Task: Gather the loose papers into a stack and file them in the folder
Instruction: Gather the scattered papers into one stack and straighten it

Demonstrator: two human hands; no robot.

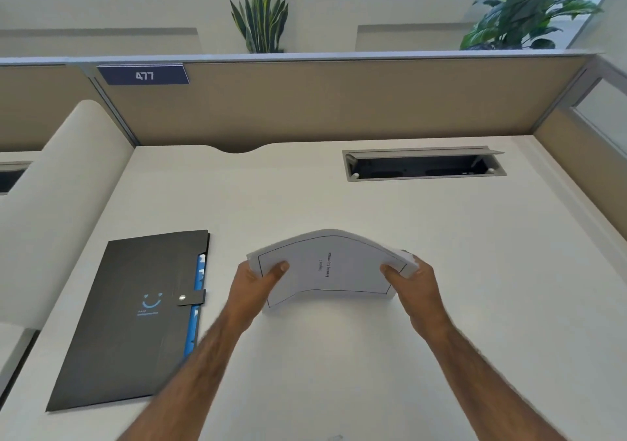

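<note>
Both hands grasp the paper stack (327, 269) at centre: left hand (252, 282) at 9, right hand (415, 281) at 3, bowing it, probably to square edges. Folder (135, 318) lies at 9 on surface (441, 237), snapped closed.

Office cubicle, tan partition (339, 101), number plate (144, 75) (477), desk (305, 196) cable hatch (424, 164)

You can read "477" in white on the dark blue plate (144, 74) fixed to the top of the partition. On the top sheet of the paper stack (327, 265), two small sideways lines seem to say "Chapter" and "Learning Experience". The black folder (129, 318) carries a blue smile logo; its caption is too blurred to read.
</note>
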